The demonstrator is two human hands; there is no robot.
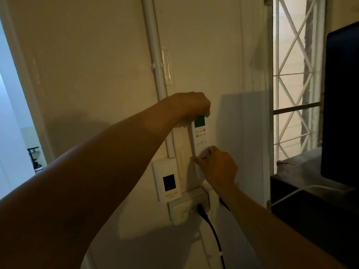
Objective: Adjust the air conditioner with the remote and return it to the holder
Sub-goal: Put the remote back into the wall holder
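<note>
A white air conditioner remote (201, 136) with a green screen and coloured buttons stands upright against the cream wall. My left hand (191, 104) grips its top end from above. My right hand (217, 167) pinches its lower end, thumb on the left edge and a finger on the front. The lower part of the remote is covered by my right hand, and whether it sits in a holder (198, 172) there I cannot tell; only a narrow white strip shows below my thumb.
A white conduit pipe (155, 61) runs down the wall to a white box with a dark panel (168, 180). Below it a socket plate (184, 210) holds a black plug and cable (211, 230). A dark screen (342, 105) and cabinet stand at right; a barred window (295, 74) behind.
</note>
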